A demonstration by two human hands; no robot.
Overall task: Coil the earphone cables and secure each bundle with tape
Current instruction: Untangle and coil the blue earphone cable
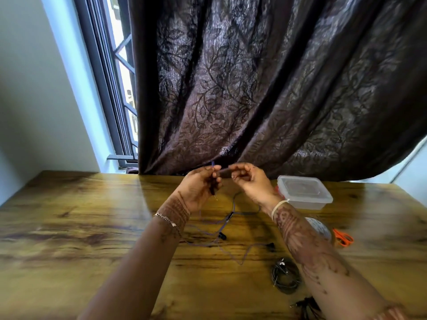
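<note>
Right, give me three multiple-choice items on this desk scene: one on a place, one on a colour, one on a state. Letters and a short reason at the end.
1. Where is the clear plastic container?
A. At the table's far edge, right of the hands
B. Near the left edge of the table
C. On the windowsill

2. What colour are the scissors' handles?
A. Blue
B. Orange
C. Green

3. How does the purple earphone cable stand?
A. Fully coiled and taped
B. Shut inside the container
C. Partly held up, the rest trailing loose on the table

Answers: 1 A, it sits by the curtain beyond the right hand. 2 B, orange shows beside the tape roll. 3 C, the left hand and right hand pinch it, strands lying below.
</note>
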